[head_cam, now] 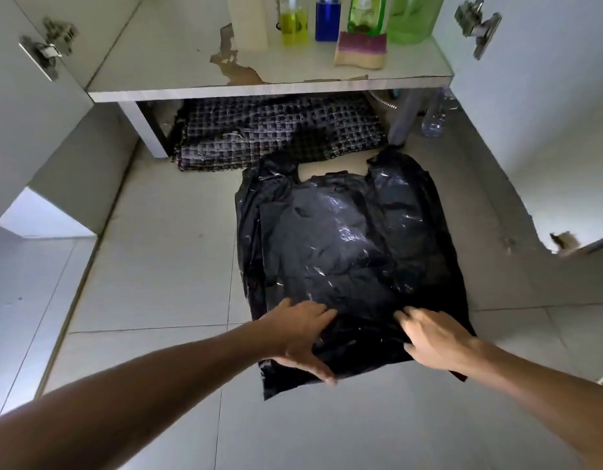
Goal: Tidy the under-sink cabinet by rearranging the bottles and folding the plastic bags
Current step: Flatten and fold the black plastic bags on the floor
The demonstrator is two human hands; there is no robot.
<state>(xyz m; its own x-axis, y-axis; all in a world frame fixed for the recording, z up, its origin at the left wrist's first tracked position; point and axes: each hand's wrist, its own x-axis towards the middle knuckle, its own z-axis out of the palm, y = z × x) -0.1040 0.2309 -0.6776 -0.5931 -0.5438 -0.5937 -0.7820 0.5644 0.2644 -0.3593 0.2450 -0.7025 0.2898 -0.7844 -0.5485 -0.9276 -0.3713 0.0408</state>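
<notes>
A black plastic bag (347, 245) lies spread flat on the tiled floor in front of the open cabinet, handles pointing toward the cabinet. My left hand (301, 334) presses flat on the bag's near left corner, fingers spread and straight. My right hand (435, 337) rests on the near right part of the bag, fingers extended and slightly blurred. On the cabinet shelf (191, 69) stand a white bottle (247, 22), a yellow-liquid bottle (294, 23), a blue bottle (327, 20), a green dish-soap bottle (367, 13) and a green container (412, 16).
A purple and tan sponge (361, 50) lies at the shelf front. Checked woven cloth (276, 130) is stuffed under the shelf. A grey pipe (406, 117) and clear plastic bottle (435, 117) stand at right. Both cabinet doors hang open, hinges (45, 49) visible.
</notes>
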